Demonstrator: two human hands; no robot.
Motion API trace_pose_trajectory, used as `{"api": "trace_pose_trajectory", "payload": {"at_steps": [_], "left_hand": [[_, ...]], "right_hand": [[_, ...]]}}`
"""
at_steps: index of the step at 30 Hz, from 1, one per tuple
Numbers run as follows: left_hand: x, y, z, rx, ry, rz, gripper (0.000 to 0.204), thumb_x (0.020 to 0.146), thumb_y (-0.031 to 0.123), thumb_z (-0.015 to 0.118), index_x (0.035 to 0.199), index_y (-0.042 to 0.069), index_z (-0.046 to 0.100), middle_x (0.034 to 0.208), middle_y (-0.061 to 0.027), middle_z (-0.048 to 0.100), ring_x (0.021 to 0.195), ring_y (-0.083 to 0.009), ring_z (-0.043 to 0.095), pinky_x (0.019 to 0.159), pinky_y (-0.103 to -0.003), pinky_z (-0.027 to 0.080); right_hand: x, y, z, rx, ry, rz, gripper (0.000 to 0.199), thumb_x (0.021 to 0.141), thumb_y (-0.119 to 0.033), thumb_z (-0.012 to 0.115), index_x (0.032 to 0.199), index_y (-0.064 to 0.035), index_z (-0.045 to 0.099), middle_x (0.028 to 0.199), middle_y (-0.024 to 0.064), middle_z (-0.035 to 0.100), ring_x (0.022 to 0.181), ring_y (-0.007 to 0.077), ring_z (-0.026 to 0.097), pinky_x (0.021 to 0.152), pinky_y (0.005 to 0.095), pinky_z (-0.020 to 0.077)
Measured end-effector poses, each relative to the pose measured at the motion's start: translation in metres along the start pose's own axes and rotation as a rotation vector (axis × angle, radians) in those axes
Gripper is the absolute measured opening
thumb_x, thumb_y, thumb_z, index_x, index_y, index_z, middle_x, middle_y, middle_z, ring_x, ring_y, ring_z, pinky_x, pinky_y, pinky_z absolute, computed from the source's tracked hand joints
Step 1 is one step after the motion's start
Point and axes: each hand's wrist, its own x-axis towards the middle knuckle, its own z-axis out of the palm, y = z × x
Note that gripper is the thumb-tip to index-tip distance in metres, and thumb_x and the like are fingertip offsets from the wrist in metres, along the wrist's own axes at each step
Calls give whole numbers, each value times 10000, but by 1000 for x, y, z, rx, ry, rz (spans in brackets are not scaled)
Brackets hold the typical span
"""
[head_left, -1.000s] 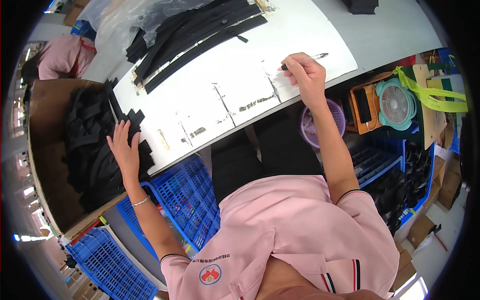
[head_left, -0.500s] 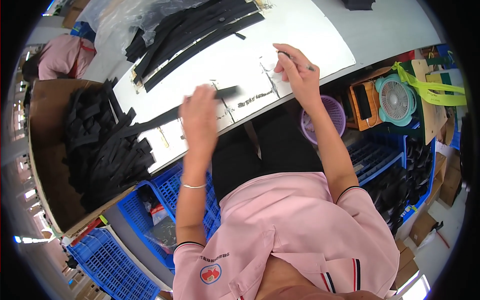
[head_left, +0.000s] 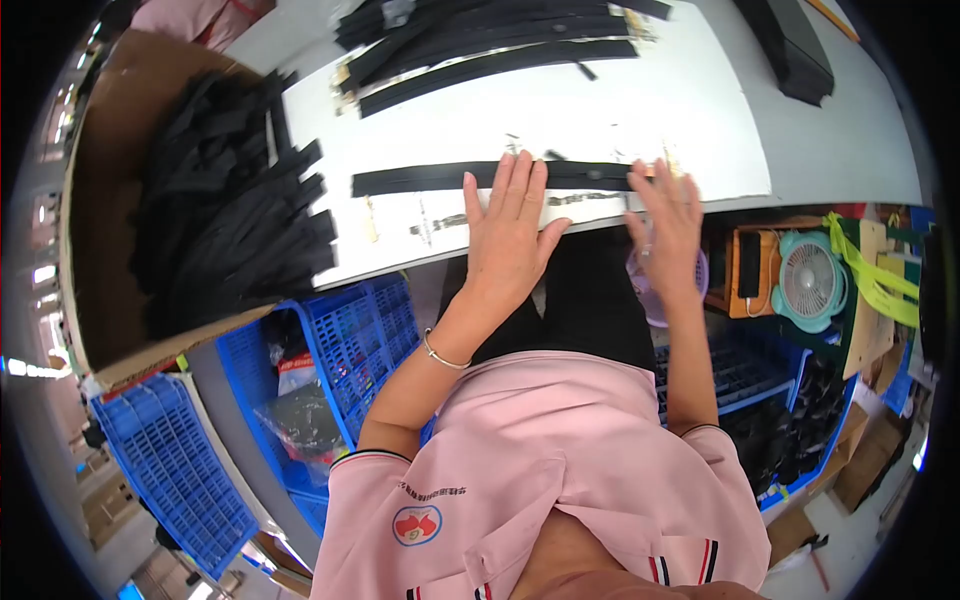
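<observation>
At far left, a cardboard box (head_left: 120,130) holds black strips. The pink shirt (head_left: 560,430) carries small dark lettering (head_left: 435,493) above a round badge (head_left: 416,525), red, white and blue. On the counter's white board (head_left: 700,120) lies a long black strip (head_left: 410,180), its long axis running left to right. The left grip (head_left: 508,230) is flat open across its middle, palm down. The right grip (head_left: 668,235), blurred, has fingers spread at its right end; whether it holds anything, I cannot tell.
</observation>
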Motion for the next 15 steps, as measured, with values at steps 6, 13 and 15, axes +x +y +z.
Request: {"api": "trace_pose_trajectory", "payload": {"at_steps": [6, 13, 15], "left_hand": [[-17, -24, -19, 27, 36, -109, 689, 966, 361, 698, 1506, -5, 479, 1584, -182, 455, 1514, -330, 370, 1212, -694, 81], [-38, -52, -38, 87, 77, -211, 696, 945, 380, 723, 1500, 26, 498, 1587, -176, 438, 1496, -349, 378, 1194, -715, 71], [-46, -44, -42, 64, 57, -198, 700, 939, 389, 734, 1489, 20, 509, 1554, -183, 467, 1465, -361, 404, 1183, -722, 84]], "right_hand": [[5, 33, -14, -49, -54, 8, 481, 967, -167, 689, 1430, -109, 572, 1463, 46, 623, 1445, 260, 484, 1244, 491, 273], [15, 25, -12, -57, -82, 50, 446, 1015, -204, 639, 1446, -120, 562, 1495, 30, 594, 1450, 249, 474, 1254, 477, 268], [18, 26, -13, -81, -99, 46, 451, 1020, -207, 630, 1456, -128, 551, 1508, 25, 580, 1454, 249, 467, 1255, 485, 269]]}}
